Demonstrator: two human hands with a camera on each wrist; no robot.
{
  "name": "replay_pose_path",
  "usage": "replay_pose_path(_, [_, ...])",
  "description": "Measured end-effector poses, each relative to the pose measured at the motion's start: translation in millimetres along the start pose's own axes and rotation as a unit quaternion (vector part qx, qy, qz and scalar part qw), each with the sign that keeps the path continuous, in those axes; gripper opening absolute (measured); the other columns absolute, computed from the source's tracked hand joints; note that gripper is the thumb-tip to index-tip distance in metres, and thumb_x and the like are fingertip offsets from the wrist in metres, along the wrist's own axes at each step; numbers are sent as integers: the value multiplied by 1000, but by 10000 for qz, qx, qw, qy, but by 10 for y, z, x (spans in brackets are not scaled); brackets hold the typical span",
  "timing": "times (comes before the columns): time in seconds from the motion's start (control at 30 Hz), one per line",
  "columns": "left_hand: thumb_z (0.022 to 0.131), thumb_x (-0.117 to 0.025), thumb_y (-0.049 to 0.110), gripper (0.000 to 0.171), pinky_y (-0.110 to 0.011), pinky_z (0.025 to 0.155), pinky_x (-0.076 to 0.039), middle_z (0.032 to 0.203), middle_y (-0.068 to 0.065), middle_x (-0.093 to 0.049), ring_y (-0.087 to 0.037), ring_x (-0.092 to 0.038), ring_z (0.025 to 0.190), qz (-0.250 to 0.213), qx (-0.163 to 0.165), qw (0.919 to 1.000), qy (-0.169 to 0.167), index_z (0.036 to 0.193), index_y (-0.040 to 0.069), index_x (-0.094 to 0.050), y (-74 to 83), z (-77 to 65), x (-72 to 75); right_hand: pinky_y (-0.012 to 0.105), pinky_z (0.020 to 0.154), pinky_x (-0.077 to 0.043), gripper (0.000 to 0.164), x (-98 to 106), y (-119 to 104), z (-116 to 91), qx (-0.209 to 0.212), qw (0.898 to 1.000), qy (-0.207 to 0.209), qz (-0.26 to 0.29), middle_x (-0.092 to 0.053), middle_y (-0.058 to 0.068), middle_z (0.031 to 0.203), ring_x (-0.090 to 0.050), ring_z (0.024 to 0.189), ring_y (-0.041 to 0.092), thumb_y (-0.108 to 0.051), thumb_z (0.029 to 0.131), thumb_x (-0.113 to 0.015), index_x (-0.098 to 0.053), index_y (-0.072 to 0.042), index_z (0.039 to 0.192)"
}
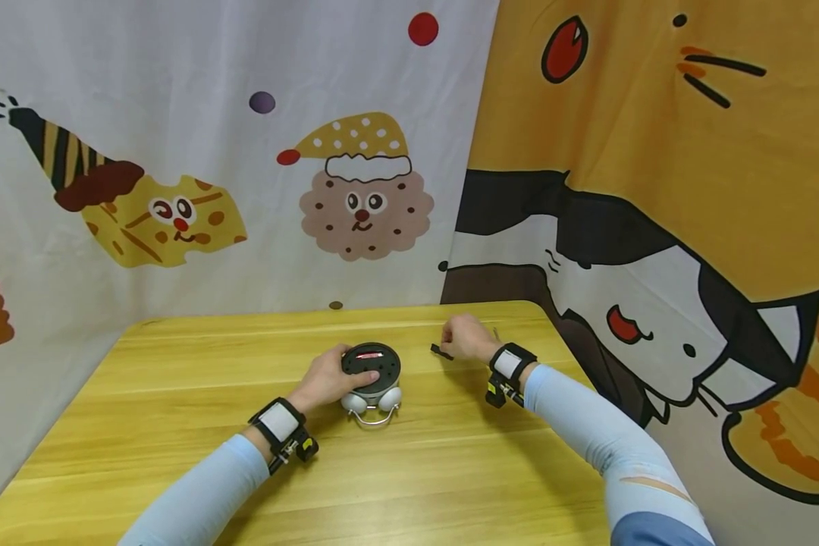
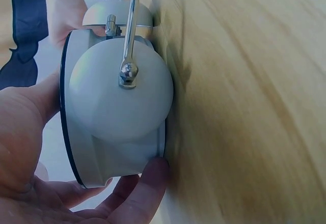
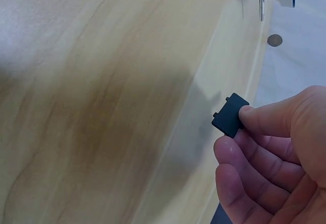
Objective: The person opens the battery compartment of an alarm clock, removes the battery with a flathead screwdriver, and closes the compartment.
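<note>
A twin-bell alarm clock [image 1: 371, 369] lies face down on the table, its black back up and its two pale bells and wire handle toward me. In the back, the battery compartment [image 1: 369, 354] is uncovered and something red and white shows inside. My left hand [image 1: 327, 377] grips the clock from the left, thumb across the back; the left wrist view shows fingers round its pale case [image 2: 117, 158]. To the right of the clock, my right hand [image 1: 469, 338] pinches a small black battery cover [image 3: 231, 115] with two tabs between thumb and fingers, above the tabletop.
The wood-grain table [image 1: 177, 402] reaches back to a printed cloth [image 1: 198, 288] hanging behind it and along the right. A thin upright thing [image 1: 496, 334], too small to identify, shows behind my right hand. Each wrist bears a strapped camera.
</note>
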State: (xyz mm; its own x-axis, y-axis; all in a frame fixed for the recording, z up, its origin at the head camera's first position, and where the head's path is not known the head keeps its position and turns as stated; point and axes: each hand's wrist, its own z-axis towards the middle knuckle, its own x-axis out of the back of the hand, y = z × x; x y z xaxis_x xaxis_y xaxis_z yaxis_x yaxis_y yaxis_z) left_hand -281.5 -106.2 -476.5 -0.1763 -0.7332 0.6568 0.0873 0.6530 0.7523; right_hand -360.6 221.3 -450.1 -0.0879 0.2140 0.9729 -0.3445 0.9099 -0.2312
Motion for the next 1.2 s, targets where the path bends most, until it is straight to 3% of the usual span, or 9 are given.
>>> replay_pose_path(0.23, [93, -91, 55, 86, -59, 109, -60, 144, -24, -74, -40, -73, 130, 14, -2, 10000, 25, 152, 0, -61, 2, 5, -2, 29, 65, -51, 18, -87, 96, -25, -122, 9997, 194, 57, -77, -1, 76, -63, 66, 14, -18, 102, -82, -82, -14, 84])
replay_pose_path(0.57, [94, -89, 56, 87, -58, 110, -60, 145, -24, -73, -41, -72, 132, -40, 10, 10000, 6, 154, 0, -60, -16, -12, 11, 33, 68, -53, 17, -143, 176, -58, -445, 9986, 225, 188, -78, 0, 83, -65, 70, 17, -22, 101, -83, -82, -16, 85])
replay_pose_path(0.77, [94, -89, 56, 87, -58, 108, -61, 145, -23, -73, -40, -73, 130, -30, 1, 10000, -13, 154, 1, -60, -22, -25, 4, 33, 69, -55, 19, -207, 265, -79, -450, 9985, 304, 95, -79, -2, 82, -65, 69, 15, -24, 100, -84, -83, -17, 82])
replay_pose_path(1.2, [94, -90, 56, 86, -57, 106, -61, 143, -24, -74, -40, -73, 128, -19, -45, 10000, 10, 153, 0, -61, -13, -16, 2, 35, 69, -61, 13, -210, 286, -99, -337, 9989, 315, -63, -84, 2, 90, -68, 69, 13, -22, 100, -82, -89, -14, 92])
